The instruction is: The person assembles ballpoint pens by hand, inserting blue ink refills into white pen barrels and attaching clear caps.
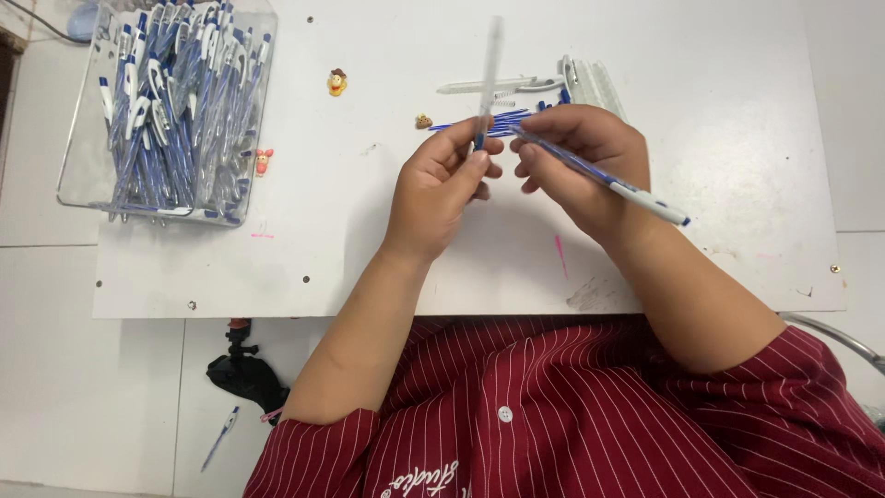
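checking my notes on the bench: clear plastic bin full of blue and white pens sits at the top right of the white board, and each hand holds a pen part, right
Not quite: the head view shows the clear plastic bin of blue and white pens at the top left of the white board, not the right. The left hand and right hand do each hold a pen part.

A worker in a dark red shirt (590,415) with thin white pinstripes, short sleeves ending above the elbows, a white button at the front and white script lettering low on the chest, forearms and both hands bare, no rings or watch visible.
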